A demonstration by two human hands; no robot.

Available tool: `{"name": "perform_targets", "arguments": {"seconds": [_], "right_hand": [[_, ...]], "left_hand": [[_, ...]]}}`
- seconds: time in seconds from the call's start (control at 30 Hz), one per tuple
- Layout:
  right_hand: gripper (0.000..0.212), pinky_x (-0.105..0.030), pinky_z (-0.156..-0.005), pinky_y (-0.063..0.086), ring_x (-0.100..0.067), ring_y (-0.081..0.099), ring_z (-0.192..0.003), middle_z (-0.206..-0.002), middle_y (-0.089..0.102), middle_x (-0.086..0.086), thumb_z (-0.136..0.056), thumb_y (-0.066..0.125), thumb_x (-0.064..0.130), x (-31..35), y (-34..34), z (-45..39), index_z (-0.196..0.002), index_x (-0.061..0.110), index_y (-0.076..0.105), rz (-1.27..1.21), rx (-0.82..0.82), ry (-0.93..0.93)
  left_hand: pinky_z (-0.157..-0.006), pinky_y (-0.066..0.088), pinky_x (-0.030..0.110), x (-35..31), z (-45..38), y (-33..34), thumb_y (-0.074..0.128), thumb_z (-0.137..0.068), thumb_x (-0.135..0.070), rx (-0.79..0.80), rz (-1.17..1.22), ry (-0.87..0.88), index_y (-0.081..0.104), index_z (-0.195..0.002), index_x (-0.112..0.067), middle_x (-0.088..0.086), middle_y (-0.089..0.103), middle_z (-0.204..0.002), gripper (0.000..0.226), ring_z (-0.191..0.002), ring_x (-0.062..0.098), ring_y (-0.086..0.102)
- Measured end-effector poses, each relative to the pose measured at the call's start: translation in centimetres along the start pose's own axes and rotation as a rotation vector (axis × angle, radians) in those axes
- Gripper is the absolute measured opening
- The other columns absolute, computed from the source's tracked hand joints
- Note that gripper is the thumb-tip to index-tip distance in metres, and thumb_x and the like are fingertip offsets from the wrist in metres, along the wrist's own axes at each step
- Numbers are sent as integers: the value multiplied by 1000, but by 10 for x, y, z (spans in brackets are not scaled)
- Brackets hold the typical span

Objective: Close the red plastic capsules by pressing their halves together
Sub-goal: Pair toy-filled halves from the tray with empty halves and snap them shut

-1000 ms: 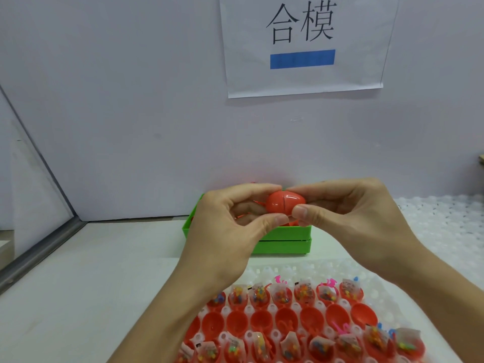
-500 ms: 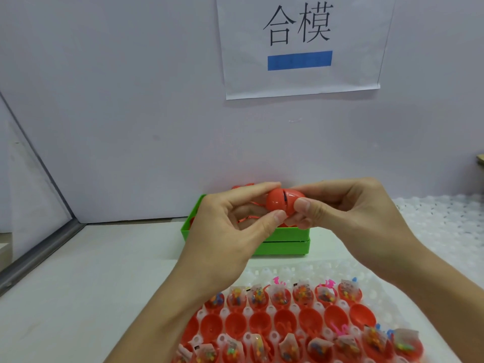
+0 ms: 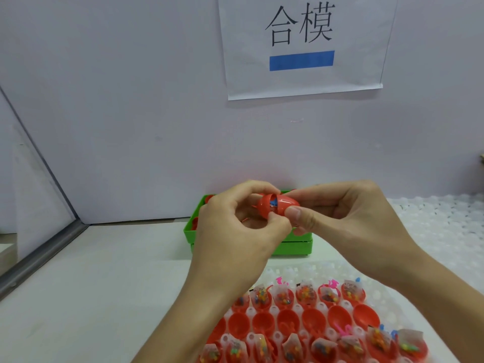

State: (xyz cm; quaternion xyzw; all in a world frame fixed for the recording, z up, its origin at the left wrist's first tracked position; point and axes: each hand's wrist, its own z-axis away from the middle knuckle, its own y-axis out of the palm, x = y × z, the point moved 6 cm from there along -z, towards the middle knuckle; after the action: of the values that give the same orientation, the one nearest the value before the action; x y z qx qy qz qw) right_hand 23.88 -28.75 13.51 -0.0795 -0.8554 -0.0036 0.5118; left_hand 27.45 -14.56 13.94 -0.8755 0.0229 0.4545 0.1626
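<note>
- Desk (image 3: 91,271): white top, wall right behind far edge, angled panel w/ metal rail along left edge. Bare stretch on left side = prob. the best room to move; right side taken up by bumpy clear sheeting.
- Clear tray (image 3: 301,273) at near edge, centre-right: rows of red capsule halves (image 3: 285,320) sit cup-up in wells, many w/ small toy packets inside, some bare. Prob. staged that way so halves can be picked w/o tipping contents.
- Green bin (image 3: 293,244) mid-desk, just beyond tray, near wall; red pieces show inside. Likely the drop spot for finished ones.
- Left hand (image 3: 235,231): raised over bin, thumb + fingers curled round left end of red capsule (image 3: 277,205).
- Right hand (image 3: 348,218): pinches the right end, thumb in front.
- Capsule held sideways betw. both hands, above bin. Seam gapes on top, blue bit showing inside, so not yet snapped shut; opposing grips suit squeezing the ends together.
</note>
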Motion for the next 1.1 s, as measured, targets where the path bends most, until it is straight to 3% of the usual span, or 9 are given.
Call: {"name": "perform_targets", "arguments": {"seconds": [0.23,0.4,0.57,0.7,0.8,0.87,0.97,1.1], "right_hand": [[20,-19,-68,58,-21,76,-79,-83,78,-2,-68,75,24,0,2,2,-87,21,80,2,-6,-12],[18,-16,-69,57,-17,76,-79,-83,78,0,-68,74,22,1,4,1,-85,21,80,-23,0,-10],[18,-15,-69,56,-15,76,-79,-83,78,1,-72,74,14,4,2,2,-88,20,79,-15,12,-3],[19,-14,-68,56,-14,76,-78,-83,78,0,-70,73,13,3,-2,0,-88,15,79,-42,-26,6],[21,-16,-68,57,-16,76,-77,-83,78,-2,-67,74,17,2,-8,-2,-88,15,79,-42,-68,11],[22,-17,-68,57,-18,76,-77,-83,78,-4,-68,74,17,1,-11,-3,-89,13,79,-46,-74,19],[20,-17,-67,57,-17,76,-75,-82,78,-5,-68,74,18,0,-10,-3,-87,14,80,-58,-57,23],[25,-16,-68,56,-16,76,-78,-84,78,-3,-67,74,20,0,-7,-2,-91,14,79,-34,-11,24]], "left_hand": [[-61,54,12,-3,2,-2,67,-66,-24,-60,4,-54,76,-84,-24,-10,75,-74,21,-67,6,73],[-57,51,9,-2,4,-4,69,-68,-22,-122,14,-73,78,-84,-25,-14,75,-71,18,-66,2,72],[-60,52,9,-2,3,-2,74,-79,-8,-80,-7,-75,78,-88,-24,-12,76,-75,19,-68,2,73],[-69,51,5,-8,4,0,73,-82,-9,-29,-63,-31,77,-107,-25,-17,77,-90,30,-80,-7,71],[-78,51,6,-7,4,3,71,-85,-9,45,-45,-37,68,-124,-22,-12,74,-110,41,-92,-10,68],[-81,51,6,-7,3,4,71,-87,-8,68,-42,-33,66,-128,-20,-10,73,-113,43,-96,-9,68],[-83,53,11,-5,-1,0,76,-83,-8,49,-22,-37,69,-123,-22,-10,76,-106,43,-92,-4,71],[-74,56,13,-1,-5,-4,82,-71,-5,49,41,-49,76,-98,-23,-10,78,-85,33,-79,3,74]]}}
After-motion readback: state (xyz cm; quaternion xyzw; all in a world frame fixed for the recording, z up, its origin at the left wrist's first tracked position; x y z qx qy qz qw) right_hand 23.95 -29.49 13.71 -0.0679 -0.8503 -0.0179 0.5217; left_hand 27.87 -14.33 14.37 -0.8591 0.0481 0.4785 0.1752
